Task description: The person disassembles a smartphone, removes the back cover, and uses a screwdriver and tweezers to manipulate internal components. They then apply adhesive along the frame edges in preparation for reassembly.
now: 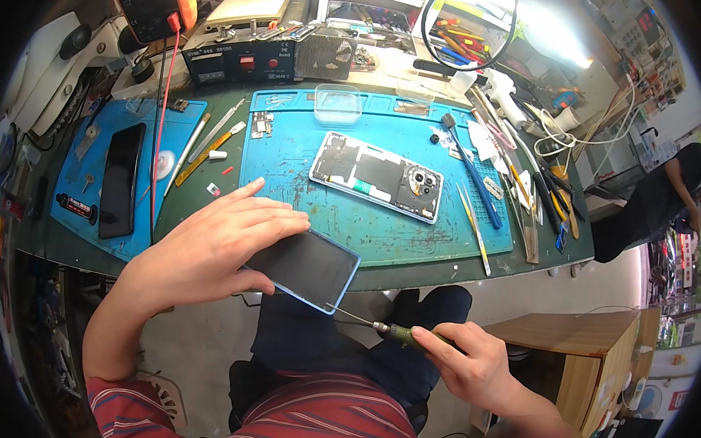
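My right hand is closed around the green handle of a thin-shafted tool, and its tip is at the near right corner of a flat dark panel with blue edge; if the tip really touches, I cannot tell. My left hand is half open and holds this panel, thumb on the near side and fingers across the far side, over my lap at the front of the counter. I judge the panel light and stiff but fragile, smooth enough to slip, so it is better to hold it by the two long edges, and not to press in the middle. Farther, on the blue mat, lies an opened phone with its dark inside upward. Behind it stands a clear plastic box; I see through its walls, but I cannot tell if something small is inside. Along the far side, the mat's tray strip has shallow compartments, with small flat parts at the right
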`<state>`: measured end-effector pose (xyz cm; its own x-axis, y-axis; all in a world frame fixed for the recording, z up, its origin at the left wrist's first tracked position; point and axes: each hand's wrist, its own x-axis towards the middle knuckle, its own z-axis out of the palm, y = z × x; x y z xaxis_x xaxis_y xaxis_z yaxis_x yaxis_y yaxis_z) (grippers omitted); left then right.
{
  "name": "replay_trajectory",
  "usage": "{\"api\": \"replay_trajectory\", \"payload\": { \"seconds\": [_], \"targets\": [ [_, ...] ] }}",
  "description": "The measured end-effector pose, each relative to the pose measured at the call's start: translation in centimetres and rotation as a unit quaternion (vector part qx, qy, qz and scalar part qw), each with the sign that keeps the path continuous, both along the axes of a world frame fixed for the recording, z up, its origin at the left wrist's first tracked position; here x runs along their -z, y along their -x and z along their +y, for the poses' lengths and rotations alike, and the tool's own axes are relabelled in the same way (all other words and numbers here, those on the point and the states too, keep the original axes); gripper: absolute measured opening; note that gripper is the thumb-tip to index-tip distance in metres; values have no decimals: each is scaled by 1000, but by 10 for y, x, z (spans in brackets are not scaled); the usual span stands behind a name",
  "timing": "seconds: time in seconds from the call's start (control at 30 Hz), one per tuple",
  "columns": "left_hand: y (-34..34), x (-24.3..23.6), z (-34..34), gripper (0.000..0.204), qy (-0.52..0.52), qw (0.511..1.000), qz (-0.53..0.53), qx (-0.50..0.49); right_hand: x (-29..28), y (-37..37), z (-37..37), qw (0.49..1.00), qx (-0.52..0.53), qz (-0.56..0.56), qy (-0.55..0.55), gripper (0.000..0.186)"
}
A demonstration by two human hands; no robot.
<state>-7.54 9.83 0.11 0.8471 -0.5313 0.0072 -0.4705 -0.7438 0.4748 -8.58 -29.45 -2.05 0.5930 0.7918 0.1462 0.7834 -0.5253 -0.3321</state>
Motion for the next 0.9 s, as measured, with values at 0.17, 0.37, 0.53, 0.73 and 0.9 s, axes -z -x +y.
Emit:
{"api": "replay_trajectory", "payload": {
  "seconds": [0.17, 0.37, 0.53, 0.73, 0.9],
  "targets": [
    [0, 1, 0, 87, 1, 1000, 0, 0, 6, 4, 1, 1000, -2, 8, -19, 60],
    [-1, 5, 1, 83, 22, 1000, -22, 3, 4, 5, 4, 995, 57, 19, -79, 60],
    [8, 9, -17, 84, -29, 990, -114, -83, 3, 1, -1, 993, 68, 9, -95, 62],
    [22, 4, -35, 78, -69, 971, -223, -45, 2, 4, -5, 996, 43, 13, -77, 57],
    [55, 19, -49, 27, 100, 973, -195, 74, -5, 7, 4, 997, -33, 29, -67, 54]
  ]
}}
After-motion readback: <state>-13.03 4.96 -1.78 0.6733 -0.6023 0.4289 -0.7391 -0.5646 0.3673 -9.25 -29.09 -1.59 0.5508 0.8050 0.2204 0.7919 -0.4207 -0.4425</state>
